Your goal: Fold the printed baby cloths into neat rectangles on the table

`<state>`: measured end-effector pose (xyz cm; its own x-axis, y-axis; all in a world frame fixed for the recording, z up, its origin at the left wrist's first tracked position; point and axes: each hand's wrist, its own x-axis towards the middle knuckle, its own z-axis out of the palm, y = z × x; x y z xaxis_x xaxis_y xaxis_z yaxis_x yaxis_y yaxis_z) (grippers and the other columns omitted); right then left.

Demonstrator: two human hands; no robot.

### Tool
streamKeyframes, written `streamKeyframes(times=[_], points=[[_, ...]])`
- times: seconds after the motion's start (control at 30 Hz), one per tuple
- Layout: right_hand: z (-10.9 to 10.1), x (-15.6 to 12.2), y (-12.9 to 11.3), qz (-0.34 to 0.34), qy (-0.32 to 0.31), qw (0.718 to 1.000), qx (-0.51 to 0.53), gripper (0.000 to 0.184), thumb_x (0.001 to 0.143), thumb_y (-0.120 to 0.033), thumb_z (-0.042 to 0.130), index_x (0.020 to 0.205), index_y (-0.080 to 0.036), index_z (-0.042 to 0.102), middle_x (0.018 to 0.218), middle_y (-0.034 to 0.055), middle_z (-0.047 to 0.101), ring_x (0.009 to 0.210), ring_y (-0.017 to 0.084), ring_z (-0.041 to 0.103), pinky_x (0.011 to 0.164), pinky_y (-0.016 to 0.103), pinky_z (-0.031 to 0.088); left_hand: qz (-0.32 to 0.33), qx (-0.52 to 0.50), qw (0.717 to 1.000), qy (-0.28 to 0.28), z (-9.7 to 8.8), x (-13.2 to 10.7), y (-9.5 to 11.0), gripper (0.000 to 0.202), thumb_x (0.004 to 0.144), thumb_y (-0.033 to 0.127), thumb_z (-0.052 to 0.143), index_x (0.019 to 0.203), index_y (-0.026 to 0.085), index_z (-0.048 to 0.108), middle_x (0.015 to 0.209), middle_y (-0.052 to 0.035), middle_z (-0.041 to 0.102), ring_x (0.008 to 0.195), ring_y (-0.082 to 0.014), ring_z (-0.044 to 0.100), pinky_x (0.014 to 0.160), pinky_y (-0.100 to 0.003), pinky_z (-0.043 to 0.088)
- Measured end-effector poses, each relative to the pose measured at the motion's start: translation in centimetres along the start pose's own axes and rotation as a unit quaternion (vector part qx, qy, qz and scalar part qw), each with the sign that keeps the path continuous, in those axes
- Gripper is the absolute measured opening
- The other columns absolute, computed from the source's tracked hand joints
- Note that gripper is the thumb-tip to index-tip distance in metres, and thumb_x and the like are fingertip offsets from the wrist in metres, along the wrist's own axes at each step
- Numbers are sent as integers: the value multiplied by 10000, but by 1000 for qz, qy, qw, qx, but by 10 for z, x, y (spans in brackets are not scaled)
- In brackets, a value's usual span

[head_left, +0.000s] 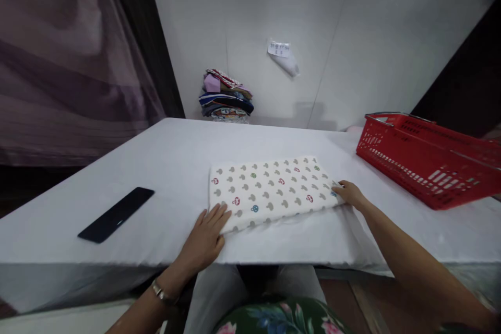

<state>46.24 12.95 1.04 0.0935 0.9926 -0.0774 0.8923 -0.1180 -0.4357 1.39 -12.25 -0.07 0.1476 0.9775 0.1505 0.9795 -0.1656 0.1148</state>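
A folded white cloth (274, 188) printed with grey, red, blue and green mushrooms lies on the white-covered table (172, 167) in front of me. My left hand (205, 232) rests at its near left corner, fingers stretched out over the edge of the fabric, thumb apart. At the near right corner, my right hand (349, 193) pinches the cloth between thumb and fingers. The cloth's near edge looks slightly raised at the right.
A dark flat panel (117, 214) lies on the table at left. At right stands a red plastic basket (426, 162) with metal handles. A stack of folded fabrics (226, 94) sits beyond the far edge, by a wall with a paper note (279, 49). A purple curtain (70, 62) hangs at left.
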Motion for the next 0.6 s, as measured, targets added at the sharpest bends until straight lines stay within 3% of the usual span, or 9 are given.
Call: streamKeyframes(times=[0.2, 0.27, 0.37, 0.47, 0.6], points=[[5, -7, 9, -57, 23, 993, -104, 534, 829, -424, 475, 1251, -107, 560, 1089, 176, 652, 996, 315, 617, 833, 393, 477, -8, 11, 1000, 22, -10, -8, 15, 691, 673, 38, 406, 1349, 167, 462, 1471, -79, 368, 1368, -225, 297, 1136, -479, 183], [10, -14, 1, -143, 81, 977, -134, 555, 856, -418, 405, 1299, -103, 512, 1163, 199, 611, 1080, 348, 571, 880, 454, 454, -5, 7, 999, 39, -9, -11, 18, 672, 689, 6, 383, 1333, 171, 479, 1429, -72, 436, 1334, -206, 355, 1136, -464, 196], [26, -34, -25, -327, 133, 929, -109, 556, 886, -435, 341, 1340, -142, 472, 1341, 157, 506, 1272, 306, 424, 1029, 457, 353, 12, -3, 998, 56, -4, -14, 18, 614, 733, -9, 364, 1301, 174, 506, 1346, -62, 530, 1281, -189, 424, 1126, -447, 242], [51, -55, -45, -395, 52, 909, -119, 576, 895, -508, 302, 1381, -229, 432, 1453, 70, 398, 1365, 277, 291, 1092, 501, 253, 22, -7, 998, 58, 3, -17, 13, 591, 759, -15, 359, 1299, 178, 504, 1338, -61, 538, 1282, -184, 427, 1110, -437, 286], [74, -64, -43, -367, -27, 918, -148, 601, 898, -563, 249, 1418, -291, 377, 1493, 28, 324, 1384, 267, 247, 1095, 527, 235, 19, -28, 999, 35, 4, -24, 7, 615, 771, -19, 350, 1335, 199, 466, 1386, -44, 493, 1318, -170, 384, 1101, -411, 310]])
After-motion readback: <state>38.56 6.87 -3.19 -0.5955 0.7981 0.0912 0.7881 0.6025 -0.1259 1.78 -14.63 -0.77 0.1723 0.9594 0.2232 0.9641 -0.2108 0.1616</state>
